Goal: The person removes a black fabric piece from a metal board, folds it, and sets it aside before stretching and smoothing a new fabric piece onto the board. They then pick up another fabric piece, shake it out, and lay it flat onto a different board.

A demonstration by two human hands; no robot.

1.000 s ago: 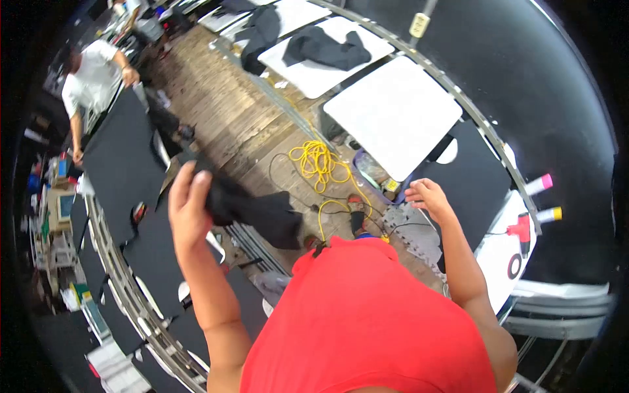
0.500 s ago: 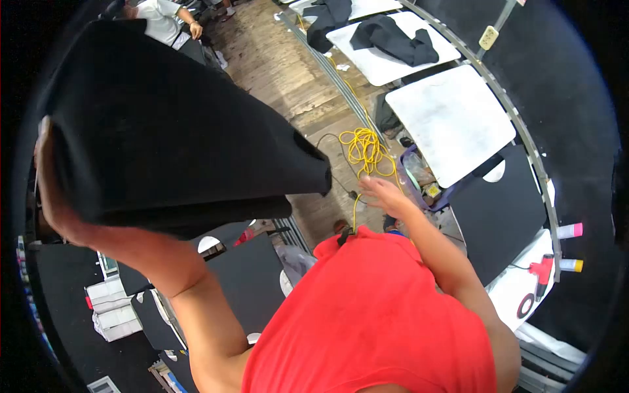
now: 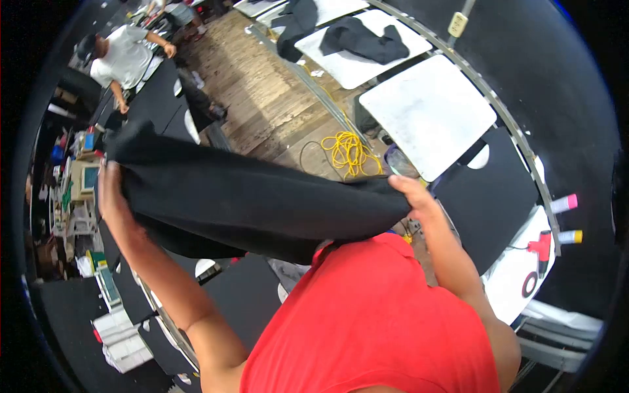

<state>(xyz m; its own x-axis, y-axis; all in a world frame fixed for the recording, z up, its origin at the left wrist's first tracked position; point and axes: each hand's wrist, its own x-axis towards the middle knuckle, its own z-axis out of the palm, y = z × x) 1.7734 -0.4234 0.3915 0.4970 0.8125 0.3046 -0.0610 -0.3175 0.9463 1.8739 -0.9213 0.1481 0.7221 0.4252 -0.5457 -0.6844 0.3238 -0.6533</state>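
Note:
A black cloth garment (image 3: 262, 193) stretches in loose folds across the front of my body, held in the air between my two hands. My left hand (image 3: 111, 190) grips its far left end, where the cloth bunches up. The other end is in my right hand (image 3: 419, 200), with the thumb on top and the remaining fingers partly hidden by the fabric. The exact cut of the garment does not show.
White flat boards (image 3: 429, 114) line a curved metal rail (image 3: 481, 82) on the right, one bearing crumpled black cloth (image 3: 363, 40). Yellow cable (image 3: 350, 154) lies coiled on the wooden floor. A red heat gun (image 3: 540, 249) rests at right. Another person (image 3: 128, 59) works at upper left.
My right hand, free before, has risen and taken hold of the garment's right end. The garment has dropped lower and narrowed into folds. My left hand has shifted right and down.

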